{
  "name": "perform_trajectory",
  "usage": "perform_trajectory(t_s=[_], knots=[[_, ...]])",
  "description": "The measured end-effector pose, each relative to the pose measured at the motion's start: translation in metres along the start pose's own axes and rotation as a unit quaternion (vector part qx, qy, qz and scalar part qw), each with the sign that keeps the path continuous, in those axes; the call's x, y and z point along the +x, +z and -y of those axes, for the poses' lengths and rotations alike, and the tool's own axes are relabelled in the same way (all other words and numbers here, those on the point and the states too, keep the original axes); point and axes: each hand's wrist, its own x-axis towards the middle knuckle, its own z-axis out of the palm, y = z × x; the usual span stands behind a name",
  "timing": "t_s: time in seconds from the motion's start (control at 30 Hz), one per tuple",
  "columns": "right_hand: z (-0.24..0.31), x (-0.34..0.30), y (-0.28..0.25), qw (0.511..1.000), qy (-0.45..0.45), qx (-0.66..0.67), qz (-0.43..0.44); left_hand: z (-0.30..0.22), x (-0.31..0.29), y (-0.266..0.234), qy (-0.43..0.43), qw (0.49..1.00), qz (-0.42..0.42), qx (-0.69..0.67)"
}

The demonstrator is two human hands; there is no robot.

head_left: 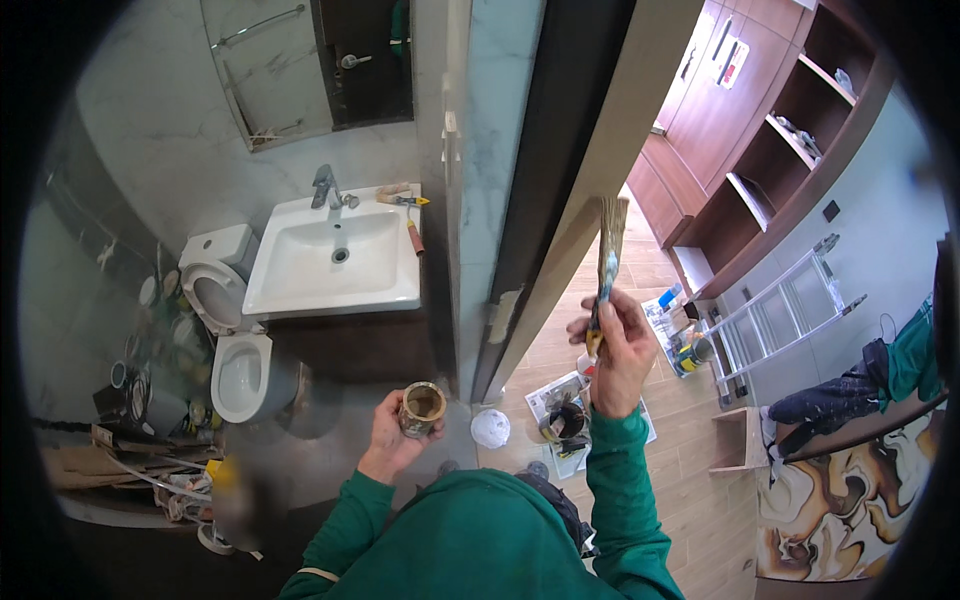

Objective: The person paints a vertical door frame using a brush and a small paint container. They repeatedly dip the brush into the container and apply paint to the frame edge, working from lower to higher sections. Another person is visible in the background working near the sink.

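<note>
My left hand [387,440] is closed round a small open can [424,405] with brownish stuff inside and a smeared rim. Raised in front of me on the right, my right hand [622,350] grips a paintbrush [609,255] by its handle. The brush points upward, its bristles coated and next to the beige door frame [590,170]; whether they touch it I cannot tell. A dark strip runs along the frame's left side, with a light patch [504,314] low on it.
A white sink [335,285] with brushes on its rim and an open toilet [240,370] stand left. A white round lid-like thing [490,428] and a paint bucket [565,422] on newspaper lie on the floor. Right are a ladder [785,315], shelves [765,200] and another person [870,385].
</note>
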Motion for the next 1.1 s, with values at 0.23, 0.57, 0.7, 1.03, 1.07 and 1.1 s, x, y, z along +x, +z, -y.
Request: perform_trajectory(t_s=[0.23, 0.57, 0.7, 1.03, 1.07, 1.1], knots=[[-0.041, 0.010, -0.007, 0.996, 0.066, -0.037, -0.037, -0.001, 0.003, 0.002, -0.003, 1.000, 0.007, -0.009], [-0.011, -0.031, -0.007, 0.995, 0.091, -0.022, -0.039, -0.002, 0.004, -0.004, -0.006, 1.000, -0.010, -0.011], [0.001, 0.001, 0.009, 0.999, 0.038, -0.017, -0.003, -0.004, 0.004, 0.009, -0.001, 1.000, 0.007, -0.009], [-0.117, -0.033, -0.040, 0.982, 0.179, -0.043, -0.046, -0.009, -0.005, 0.011, -0.005, 0.999, 0.050, -0.020], [-0.125, -0.040, -0.046, 0.977, 0.201, -0.051, -0.050, -0.011, -0.005, 0.010, -0.007, 0.996, 0.081, -0.033], [-0.127, -0.049, -0.052, 0.979, 0.195, -0.054, -0.038, -0.011, -0.005, 0.009, -0.007, 0.992, 0.119, -0.039]])
